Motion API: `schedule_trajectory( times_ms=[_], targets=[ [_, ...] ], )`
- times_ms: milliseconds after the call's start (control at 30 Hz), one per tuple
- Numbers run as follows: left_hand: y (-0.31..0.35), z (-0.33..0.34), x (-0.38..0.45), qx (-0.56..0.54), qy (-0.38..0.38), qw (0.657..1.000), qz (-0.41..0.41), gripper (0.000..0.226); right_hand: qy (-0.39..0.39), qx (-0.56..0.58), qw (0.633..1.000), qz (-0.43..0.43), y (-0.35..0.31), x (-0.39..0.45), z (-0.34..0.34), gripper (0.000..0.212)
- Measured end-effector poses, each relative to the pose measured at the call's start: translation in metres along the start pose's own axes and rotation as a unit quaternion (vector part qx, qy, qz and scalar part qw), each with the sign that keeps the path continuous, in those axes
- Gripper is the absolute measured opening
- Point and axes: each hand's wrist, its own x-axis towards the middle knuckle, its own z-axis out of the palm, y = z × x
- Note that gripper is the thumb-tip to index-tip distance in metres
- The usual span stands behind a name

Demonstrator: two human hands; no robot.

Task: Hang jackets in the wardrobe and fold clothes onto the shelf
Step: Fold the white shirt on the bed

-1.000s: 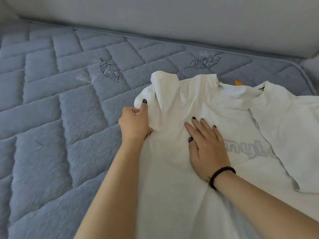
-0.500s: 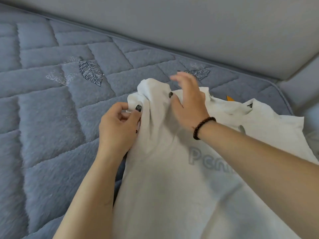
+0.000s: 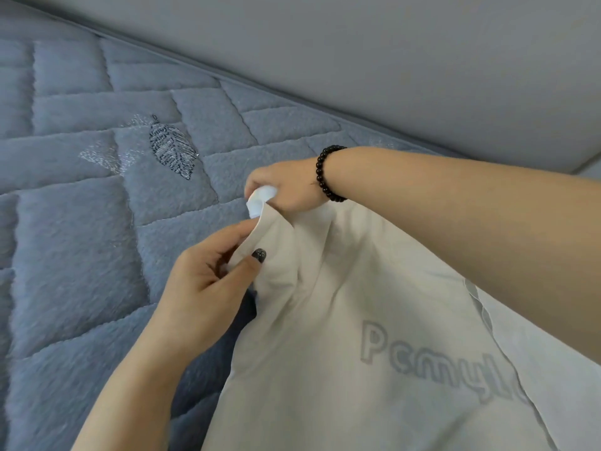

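A blue-grey quilted mattress (image 3: pixel 81 255) bears an embroidered leaf (image 3: pixel 172 151); a plain grey padded headboard (image 3: pixel 390 53) rises behind it.

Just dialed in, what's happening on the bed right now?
A person is folding a white shirt on a blue quilted mattress. The left hand pinches the shirt's edge between thumb and fingers, and the right hand, with a bead bracelet on its wrist, grips a bunched corner just beyond it. That end is lifted off the mattress. No fold is finished yet.

both hands, left hand (image 3: pixel 208 281) and right hand (image 3: pixel 286 187), gripping white shirt (image 3: pixel 341 336) above quilted blue mattress (image 3: pixel 81 255)
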Motion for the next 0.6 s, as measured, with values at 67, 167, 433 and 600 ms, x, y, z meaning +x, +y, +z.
schedule_trajectory(
  times_ms=[67, 167, 433, 600],
  targets=[
    [-0.005, -0.001, 0.001, 0.033, 0.018, 0.999, -0.009, 0.036, -0.018, -0.03, 0.999, 0.033, 0.006, 0.009, 0.0, 0.041],
    [-0.015, -0.01, 0.004, 0.128, 0.178, 0.976, -0.011, 0.021, 0.053, 0.067, 0.996, 0.018, 0.012, 0.018, -0.002, 0.027],
    [-0.02, -0.026, 0.009, 0.115, 0.365, 0.917, -0.115, 0.05, 0.153, 0.504, 0.849, 0.048, 0.022, 0.036, 0.002, 0.048],
    [-0.013, -0.025, 0.003, 0.281, 0.276, 0.9, -0.186, 0.029, 0.158, 0.28, 0.937, 0.133, 0.009, 0.049, 0.004, 0.057]
  ],
)
